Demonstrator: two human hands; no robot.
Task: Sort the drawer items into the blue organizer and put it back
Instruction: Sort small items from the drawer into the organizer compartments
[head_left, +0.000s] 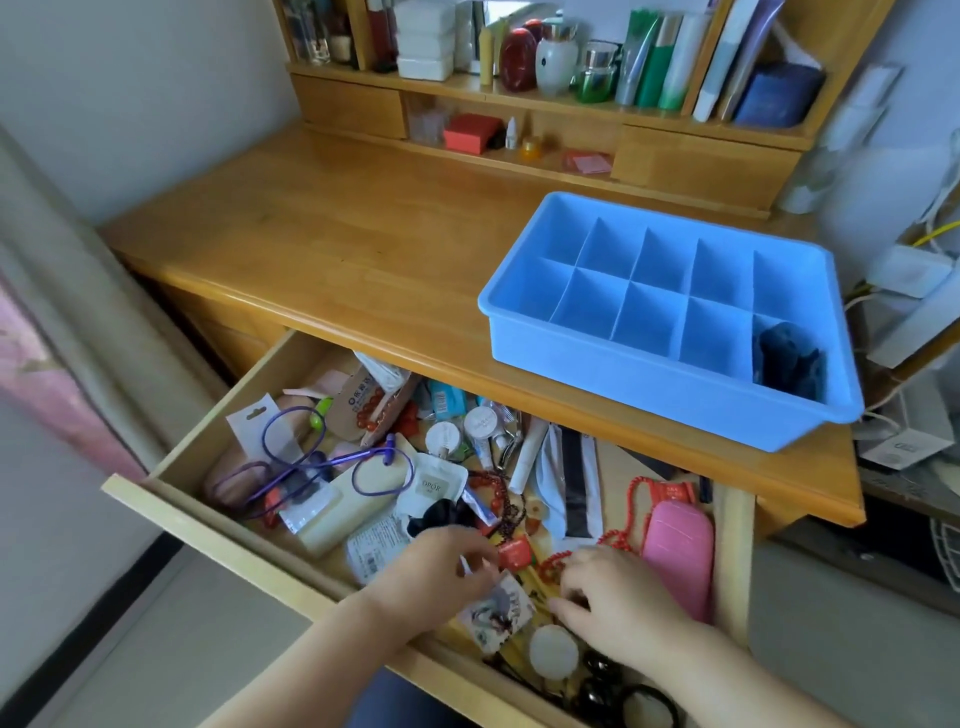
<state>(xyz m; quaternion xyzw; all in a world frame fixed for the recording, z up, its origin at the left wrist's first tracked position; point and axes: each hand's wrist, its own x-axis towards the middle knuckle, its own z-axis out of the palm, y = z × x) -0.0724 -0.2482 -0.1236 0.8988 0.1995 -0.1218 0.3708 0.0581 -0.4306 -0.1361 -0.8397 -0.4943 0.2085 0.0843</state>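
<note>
Both hands are down in the open drawer (171, 514), at its near right end. The left hand (436, 571) has its fingers (470, 564) curled and pinched on a small printed card (501, 610); what the card shows is too blurred to read. The right hand (618, 592) is curled over the clutter with its fingertips on or just beside a string of red beads (553, 564); whether it is actually pinching the beads I cannot tell.

Between the hands lies a small red tag (514, 553). Just right of the right hand is a pink case (680, 556). Further left in the drawer, a white sachet (434, 486) reads something like "DPOR", and a brown packet (358, 402) bears print too small to read. A purple cord (322, 457) loops over a cream block (337, 512), and a black bow (441, 514) lies just beyond the left hand. The drawer's near right corner is cut off by the frame; dark round things there are hard to make out.

The blue organizer (613, 358) sits on the counter (332, 244) above the drawer's right side, its divided cells bare apart from a dark, unclear item (789, 358) in the near right cell. Shelves (519, 98) behind hold bottles, boxes and books.
</note>
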